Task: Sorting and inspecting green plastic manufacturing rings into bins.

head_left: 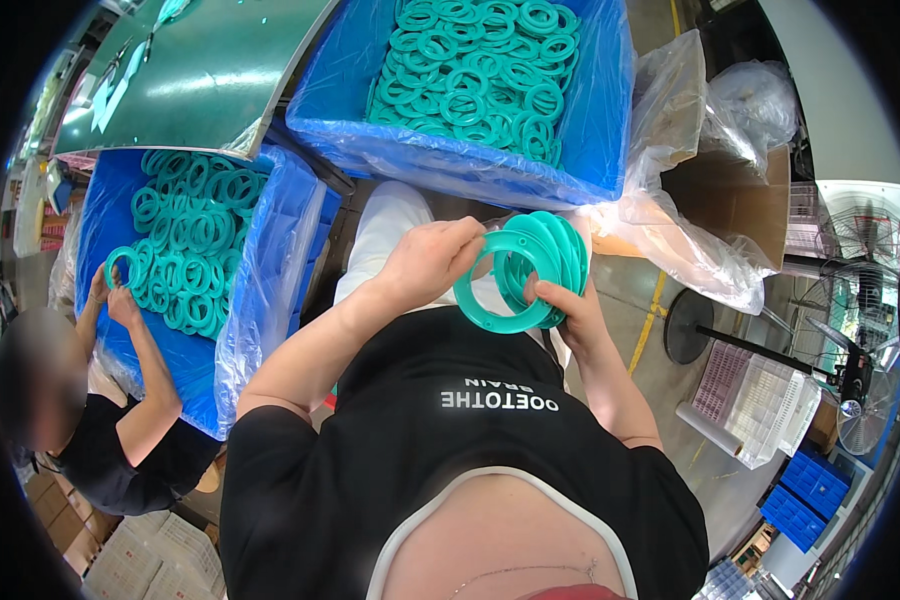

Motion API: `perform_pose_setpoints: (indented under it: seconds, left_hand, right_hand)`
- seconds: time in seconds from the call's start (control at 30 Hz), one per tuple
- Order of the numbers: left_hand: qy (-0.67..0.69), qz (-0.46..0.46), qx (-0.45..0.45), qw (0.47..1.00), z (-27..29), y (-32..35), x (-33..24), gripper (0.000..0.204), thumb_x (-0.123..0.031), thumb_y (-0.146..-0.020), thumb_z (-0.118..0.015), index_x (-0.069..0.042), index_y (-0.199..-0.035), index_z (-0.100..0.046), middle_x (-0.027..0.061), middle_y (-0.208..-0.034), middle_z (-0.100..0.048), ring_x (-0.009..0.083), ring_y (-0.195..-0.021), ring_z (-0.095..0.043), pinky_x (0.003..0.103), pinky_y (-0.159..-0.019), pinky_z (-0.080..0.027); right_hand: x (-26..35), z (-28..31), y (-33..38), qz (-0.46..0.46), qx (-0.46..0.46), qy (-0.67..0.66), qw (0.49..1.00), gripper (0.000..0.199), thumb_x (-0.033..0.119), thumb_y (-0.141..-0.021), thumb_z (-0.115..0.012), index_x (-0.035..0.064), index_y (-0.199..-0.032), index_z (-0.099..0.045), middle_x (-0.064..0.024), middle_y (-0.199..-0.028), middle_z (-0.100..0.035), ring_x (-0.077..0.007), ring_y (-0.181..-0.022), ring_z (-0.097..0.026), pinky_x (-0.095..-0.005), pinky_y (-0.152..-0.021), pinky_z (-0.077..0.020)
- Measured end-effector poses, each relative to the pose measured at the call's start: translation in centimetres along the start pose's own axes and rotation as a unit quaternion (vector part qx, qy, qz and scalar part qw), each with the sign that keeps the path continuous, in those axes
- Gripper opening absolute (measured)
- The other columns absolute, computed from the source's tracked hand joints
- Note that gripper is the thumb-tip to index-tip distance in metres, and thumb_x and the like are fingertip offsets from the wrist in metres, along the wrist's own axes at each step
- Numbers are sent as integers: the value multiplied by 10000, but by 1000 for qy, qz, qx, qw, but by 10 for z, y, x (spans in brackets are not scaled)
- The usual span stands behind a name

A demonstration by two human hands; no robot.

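Several teal plastic rings (502, 322), flanged and fanned out in a stack, are held in front of my body. My right hand (573, 308) grips the stack from the right, with its thumb inside the openings and its other fingers mostly hidden behind. My left hand (438, 258) is closed, its fingertips pinching at the upper left rim of the front ring. Just beyond my hands stands a blue bin (606, 110) lined with clear plastic, holding a heap of the same rings (465, 75).
To the left, a co-worker (120, 430) handles a ring over a second lined blue bin (265, 270) of rings. A green table (205, 75) stands at the far left. An open cardboard box (740, 205) with plastic film, a fan (855, 365) and white crates (755, 400) are on the right.
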State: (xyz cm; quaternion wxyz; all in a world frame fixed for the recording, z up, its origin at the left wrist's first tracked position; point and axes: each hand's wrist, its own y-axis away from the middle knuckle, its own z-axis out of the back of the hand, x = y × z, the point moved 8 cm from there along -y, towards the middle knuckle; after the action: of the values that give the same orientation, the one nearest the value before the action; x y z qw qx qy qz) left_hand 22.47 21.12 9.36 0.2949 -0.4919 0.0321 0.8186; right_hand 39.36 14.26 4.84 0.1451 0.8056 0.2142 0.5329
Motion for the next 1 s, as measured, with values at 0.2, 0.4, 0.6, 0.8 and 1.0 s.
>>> perform_pose_setpoints:
  seconds: [0.2, 0.4, 0.6, 0.8, 1.0]
  left_hand:
    - [-14, 8, 78, 997, -6, -1, -5, 85, -107, -868, -551, -26, -874, -530, 150, -725, -596, 345, -671, -584, 405, -577, -438]
    - [99, 55, -44, 993, -7, 4, 7, 131, -141, -921, -474, -28, -877, -523, 99, -649, -549, 232, -537, -531, 318, -507, -396]
    - [542, 300, 7, 785, -23, 15, 56, 164, -175, -943, -443, -67, -880, -550, -36, -706, -508, 36, -557, -342, 185, -477, -252]
    - [567, 309, 95, 757, -65, 17, 35, 146, -140, -949, -424, -63, -980, -544, -9, -816, -511, 40, -675, -399, 180, -582, -318]
    - [450, 232, 85, 858, -60, 14, 19, 271, -271, -991, -396, -59, -1059, -550, -61, -721, -434, 22, -631, -353, 178, -563, -293]
  right_hand:
    - [2, 4, 4, 1, 0, 0, 1000, 484, 138, -754, -699, 3, -1173, -497, -55, -1002, -580, -133, -895, -567, -279, -779, -461]
    - [14, 23, 5, 43, -14, -13, 999, 438, 146, -765, -680, 26, -1152, -513, -55, -971, -585, -147, -884, -574, -293, -772, -471]
    - [110, 70, 13, 290, 60, -457, 839, 123, 223, -880, -543, 119, -894, -479, 20, -671, -455, -134, -779, -466, -311, -779, -398]
    - [59, 17, -1, 158, 99, -407, 894, 144, 208, -887, -530, 107, -849, -435, 35, -627, -377, -123, -679, -384, -270, -712, -352]
    - [30, 0, -9, 133, 115, -259, 950, 137, 214, -879, -498, 78, -865, -490, -8, -661, -446, -153, -729, -438, -271, -696, -365]
